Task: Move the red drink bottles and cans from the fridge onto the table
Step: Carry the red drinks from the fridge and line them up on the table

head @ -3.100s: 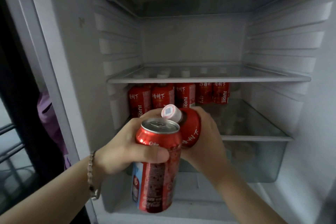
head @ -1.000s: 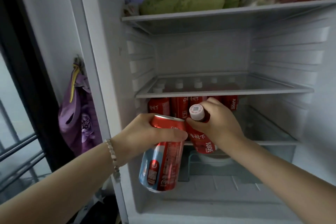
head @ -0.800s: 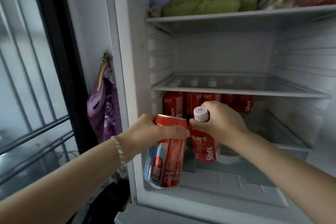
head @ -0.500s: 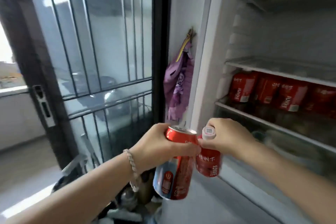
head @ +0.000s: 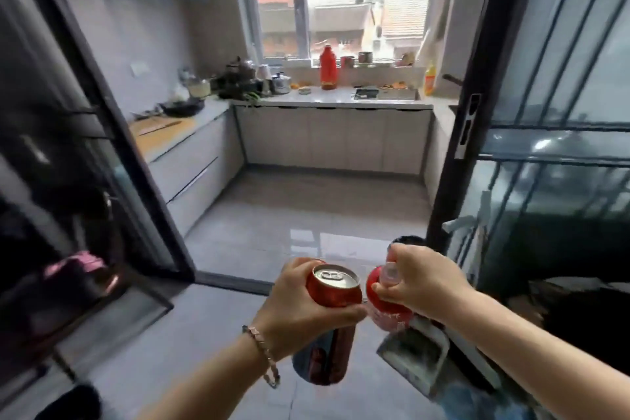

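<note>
1. While the left hand [head: 300, 310] wraps round a can [head: 335, 286], carried upright over the floor [head: 306, 215], it is not yet on a table.
2. Right hand [head: 419, 283] grips a bottle [head: 387, 312] near its cap, just beside the can.
3. Neither fridge nor table shows; both drinks seem mid-carry, and setting them down is left to do.

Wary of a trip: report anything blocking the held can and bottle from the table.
No table shows, so the path cannot be judged. The left hand grips the can, the right hand the bottle; the doorway ahead stands open.
</note>
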